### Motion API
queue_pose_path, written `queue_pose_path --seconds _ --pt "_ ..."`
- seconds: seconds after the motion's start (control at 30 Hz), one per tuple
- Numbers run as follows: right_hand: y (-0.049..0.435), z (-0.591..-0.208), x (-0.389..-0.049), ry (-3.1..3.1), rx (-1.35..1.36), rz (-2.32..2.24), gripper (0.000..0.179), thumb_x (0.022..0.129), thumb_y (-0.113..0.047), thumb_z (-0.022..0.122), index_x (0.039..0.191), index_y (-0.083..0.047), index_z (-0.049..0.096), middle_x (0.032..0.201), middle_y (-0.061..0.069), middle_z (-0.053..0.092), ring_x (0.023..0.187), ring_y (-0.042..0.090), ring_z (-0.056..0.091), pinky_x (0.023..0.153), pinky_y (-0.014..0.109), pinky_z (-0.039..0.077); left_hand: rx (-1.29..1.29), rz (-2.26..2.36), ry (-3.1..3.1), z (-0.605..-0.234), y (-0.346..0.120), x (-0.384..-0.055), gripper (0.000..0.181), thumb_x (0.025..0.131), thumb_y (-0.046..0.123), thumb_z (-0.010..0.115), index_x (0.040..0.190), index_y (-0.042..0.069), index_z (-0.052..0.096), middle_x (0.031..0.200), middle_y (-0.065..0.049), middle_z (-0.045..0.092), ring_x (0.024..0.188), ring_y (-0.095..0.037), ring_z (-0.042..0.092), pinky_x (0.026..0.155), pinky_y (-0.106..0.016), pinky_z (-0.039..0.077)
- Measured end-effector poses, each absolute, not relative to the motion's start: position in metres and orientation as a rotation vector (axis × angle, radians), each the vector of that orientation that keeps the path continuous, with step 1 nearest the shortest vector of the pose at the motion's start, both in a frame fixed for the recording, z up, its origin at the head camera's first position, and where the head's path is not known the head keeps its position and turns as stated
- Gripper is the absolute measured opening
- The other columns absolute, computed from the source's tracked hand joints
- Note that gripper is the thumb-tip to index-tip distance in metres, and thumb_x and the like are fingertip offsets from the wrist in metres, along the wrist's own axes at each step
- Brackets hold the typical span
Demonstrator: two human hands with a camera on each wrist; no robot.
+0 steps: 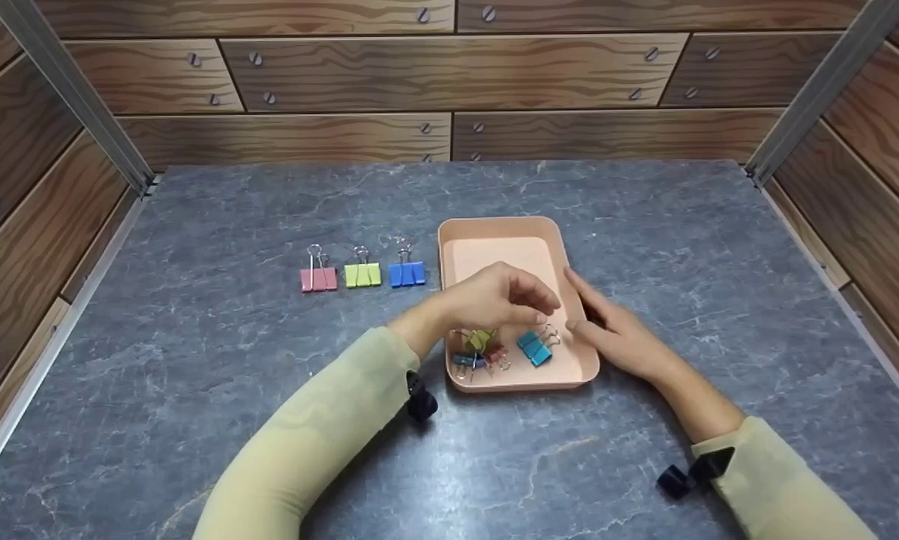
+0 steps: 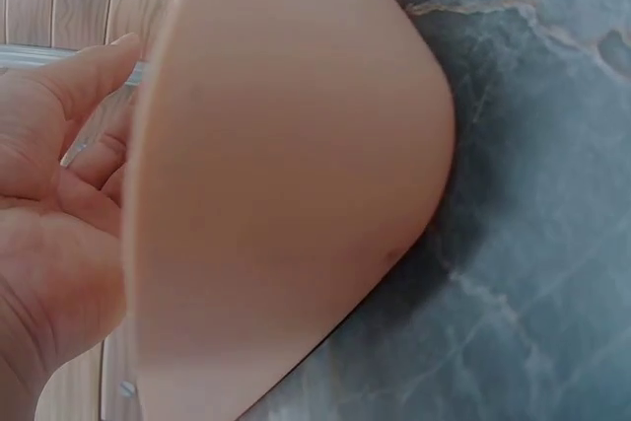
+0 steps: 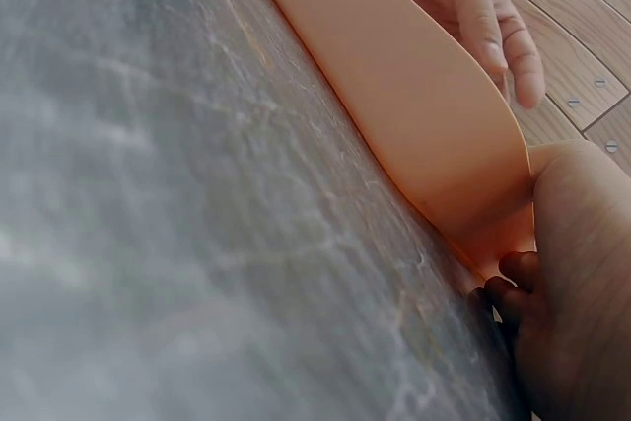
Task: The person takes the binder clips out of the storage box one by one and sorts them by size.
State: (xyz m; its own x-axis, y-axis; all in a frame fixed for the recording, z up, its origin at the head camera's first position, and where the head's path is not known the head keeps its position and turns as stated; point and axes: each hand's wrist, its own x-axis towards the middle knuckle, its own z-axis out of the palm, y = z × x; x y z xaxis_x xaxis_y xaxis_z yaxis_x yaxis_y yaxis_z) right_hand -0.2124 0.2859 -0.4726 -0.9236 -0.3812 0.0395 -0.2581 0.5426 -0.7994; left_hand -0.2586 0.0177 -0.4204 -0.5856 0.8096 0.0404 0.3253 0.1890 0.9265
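Note:
My left hand hovers over the peach tray, its fingers loosely bent, with the thumb close above the wire handles of a teal binder clip. That clip lies inside the tray. A small heap of binder clips, with a yellow-green clip on top and blue and red ones around it, fills the near left corner. Along the tray's right side, my right hand holds the wall: the thumb is at the rim and the fingers lie along the outside. The right wrist view shows its thumb over the rim.
Left of the tray, a pink binder clip, a lime binder clip and a bright blue binder clip form a row, handles pointing away. They lie on a dark marbled table. Wood-patterned panels enclose the back and sides.

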Motion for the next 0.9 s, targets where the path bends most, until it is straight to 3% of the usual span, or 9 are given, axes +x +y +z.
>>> queue_pose_path --seconds 0.33,0.57,0.73,0.9 --pt "0.286 -0.471 -0.212 2.620 -0.560 -1.330 0.076 0.108 -0.030 0.063 0.171 -0.027 0.021 0.170 0.016 0.031 0.155 0.037 0.031 0.125 0.056 0.025 1.023 1.374 1.938 -0.431 0.025 -0.258 0.027 0.099 0.000 0.073 0.125 -0.003 0.074 0.118 -0.016 0.077 0.101 -0.008 0.069 0.095 -0.024 0.054" --pt "0.285 -0.472 -0.212 2.631 -0.568 -1.330 0.075 0.108 -0.029 0.063 0.171 -0.026 0.022 0.170 0.015 0.032 0.154 0.036 0.032 0.125 0.056 0.025 1.017 1.351 1.928 -0.434 0.026 -0.257 0.025 0.100 0.000 0.071 0.125 -0.004 0.074 0.115 -0.017 0.077 0.093 -0.006 0.068 0.080 -0.022 0.055" --pt "0.285 -0.473 -0.212 2.633 -0.555 -1.328 0.075 0.108 -0.028 0.063 0.171 -0.027 0.023 0.170 0.014 0.031 0.155 0.036 0.031 0.125 0.055 0.025 1.013 1.349 1.922 -0.436 0.029 -0.257 0.025 0.099 -0.003 0.071 0.124 -0.002 0.075 0.113 -0.016 0.078 0.092 -0.009 0.070 0.078 -0.021 0.054" --pt "0.286 -0.472 -0.212 2.625 -0.532 -1.326 0.073 0.108 -0.032 0.062 0.170 -0.031 0.023 0.168 0.015 0.035 0.154 0.035 0.032 0.125 0.056 0.025 0.990 1.339 1.930 -0.436 0.031 -0.256 0.025 0.099 -0.001 0.072 0.123 0.003 0.077 0.108 -0.013 0.079 0.084 -0.010 0.068 0.063 -0.020 0.049"
